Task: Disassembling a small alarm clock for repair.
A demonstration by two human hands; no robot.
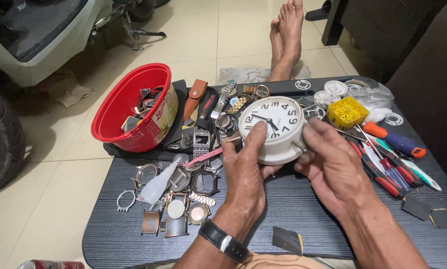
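Clock (275, 127) underside hidden between both hands

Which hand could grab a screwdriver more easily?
Probably the right hand. It holds the clock on the side where the screwdrivers lie, close beside its knuckles. The left hand grips the clock's other side, next to the watch parts, so it would have to cross over.

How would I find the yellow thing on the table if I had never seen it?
Start at the white round clock that the left hand and right hand hold over the dark table. Look just right of it, above the screwdrivers. The yellow box is square with a grid top, the only yellow piece there.
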